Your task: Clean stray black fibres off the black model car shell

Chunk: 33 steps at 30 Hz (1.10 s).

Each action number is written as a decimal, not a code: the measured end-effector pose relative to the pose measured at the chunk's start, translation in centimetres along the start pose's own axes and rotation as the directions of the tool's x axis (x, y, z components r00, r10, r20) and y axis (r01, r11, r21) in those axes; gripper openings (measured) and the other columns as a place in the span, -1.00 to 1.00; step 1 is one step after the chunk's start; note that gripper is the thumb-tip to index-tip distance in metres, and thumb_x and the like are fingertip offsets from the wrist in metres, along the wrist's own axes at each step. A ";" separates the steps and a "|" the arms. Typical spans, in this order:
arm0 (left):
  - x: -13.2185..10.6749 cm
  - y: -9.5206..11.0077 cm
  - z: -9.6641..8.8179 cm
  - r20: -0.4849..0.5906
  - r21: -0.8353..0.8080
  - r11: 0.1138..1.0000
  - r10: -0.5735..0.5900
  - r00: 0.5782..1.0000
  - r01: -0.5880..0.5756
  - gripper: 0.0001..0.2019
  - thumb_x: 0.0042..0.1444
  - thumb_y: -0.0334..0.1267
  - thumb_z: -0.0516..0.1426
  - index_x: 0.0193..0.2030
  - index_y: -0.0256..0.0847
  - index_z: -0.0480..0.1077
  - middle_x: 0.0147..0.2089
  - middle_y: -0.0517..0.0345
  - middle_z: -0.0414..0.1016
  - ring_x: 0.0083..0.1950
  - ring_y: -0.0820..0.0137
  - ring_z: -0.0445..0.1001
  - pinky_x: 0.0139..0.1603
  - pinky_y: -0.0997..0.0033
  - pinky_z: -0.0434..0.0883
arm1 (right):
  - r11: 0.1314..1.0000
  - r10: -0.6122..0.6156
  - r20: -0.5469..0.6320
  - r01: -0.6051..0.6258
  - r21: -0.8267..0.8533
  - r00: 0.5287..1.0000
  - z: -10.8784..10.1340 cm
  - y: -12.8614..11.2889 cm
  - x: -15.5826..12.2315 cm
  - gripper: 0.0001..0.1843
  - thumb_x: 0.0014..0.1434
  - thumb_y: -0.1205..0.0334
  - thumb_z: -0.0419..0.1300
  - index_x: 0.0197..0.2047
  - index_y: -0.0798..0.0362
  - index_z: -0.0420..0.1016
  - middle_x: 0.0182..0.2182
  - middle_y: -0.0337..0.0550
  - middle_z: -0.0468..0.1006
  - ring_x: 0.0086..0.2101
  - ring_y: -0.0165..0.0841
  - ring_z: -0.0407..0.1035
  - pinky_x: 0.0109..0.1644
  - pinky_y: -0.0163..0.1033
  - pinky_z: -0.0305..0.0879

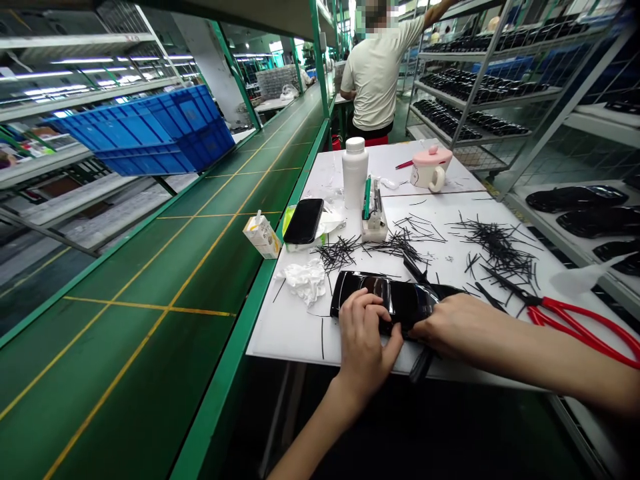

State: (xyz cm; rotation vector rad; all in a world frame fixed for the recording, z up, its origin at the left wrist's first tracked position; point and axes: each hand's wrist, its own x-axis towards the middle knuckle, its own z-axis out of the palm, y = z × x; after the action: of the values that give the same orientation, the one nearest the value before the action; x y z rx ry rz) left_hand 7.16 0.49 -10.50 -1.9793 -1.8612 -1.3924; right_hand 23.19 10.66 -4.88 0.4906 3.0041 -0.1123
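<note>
A glossy black plastic part (400, 297) lies near the front edge of the white worktable (285, 327). My left hand (365, 340) rests on its left end, fingers curled over the top face and gripping it. My right hand (453, 327) covers the part's right end, fingers tucked under and closed around it. Several thin black strips (495, 250) lie scattered on the table behind the part. A crumpled white cloth (306, 280) sits just left of the part.
Red-handled scissors (575, 323) lie at right. Behind stand a white bottle (355, 172), black phone (303, 221), small carton (263, 235), pink-lidded mug (431, 168). A green conveyor (165, 267) runs along the left with a blue crate (150, 130). A person (377, 73) stands by racks (470, 87).
</note>
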 end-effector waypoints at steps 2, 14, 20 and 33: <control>-0.1 0.0 0.0 -0.003 0.001 1.000 0.000 1.000 0.000 -0.79 0.08 -0.44 0.19 -0.23 -0.17 0.23 -0.09 0.01 0.38 0.15 0.12 0.33 0.18 0.04 0.34 | 1.000 -0.009 -0.010 0.009 0.001 1.000 0.1 0.0 0.0 -0.75 0.02 0.50 0.21 -0.48 -0.06 0.58 -0.66 -0.26 0.55 -0.66 -0.34 0.39 -0.55 -0.25 -0.30; -0.2 0.1 0.1 -0.002 0.003 1.000 -0.018 1.000 0.018 -0.77 0.05 -0.43 0.20 -0.22 -0.16 0.24 -0.07 0.00 0.40 0.16 0.09 0.35 0.17 -0.02 0.37 | 0.999 -0.045 -0.013 0.046 0.007 0.999 -0.2 0.1 0.1 -0.72 0.05 0.51 0.14 -0.49 -0.03 0.57 -0.68 -0.27 0.50 -0.67 -0.37 0.36 -0.56 -0.23 -0.28; -0.2 0.1 0.1 -0.002 0.019 1.000 -0.016 1.000 0.016 -0.79 0.06 -0.41 0.20 -0.22 -0.15 0.25 -0.07 -0.01 0.41 0.16 0.09 0.37 0.17 -0.03 0.39 | 0.999 -0.027 0.015 0.027 0.032 1.000 -0.2 0.2 0.1 -0.74 0.06 0.49 0.16 -0.48 -0.03 0.57 -0.64 -0.25 0.55 -0.65 -0.36 0.40 -0.55 -0.25 -0.28; 0.1 0.4 -1.4 -0.014 -0.123 0.989 0.081 0.997 -0.082 -0.82 0.12 -0.45 0.14 -0.15 -0.16 0.33 -0.13 0.04 0.50 0.06 0.22 0.46 0.17 0.03 0.42 | 0.919 -0.061 0.088 0.021 0.393 0.994 -2.2 0.6 -0.4 -0.68 0.20 0.40 0.04 -0.28 -0.01 0.63 -0.49 -0.21 0.60 -0.47 -0.32 0.44 -0.37 -0.26 0.13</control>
State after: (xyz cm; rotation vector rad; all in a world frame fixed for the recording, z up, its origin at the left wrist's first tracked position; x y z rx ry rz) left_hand 6.68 -0.37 -9.38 -2.0761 -1.7079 -1.5241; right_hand 23.61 11.25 -2.63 0.4364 2.8936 -0.7309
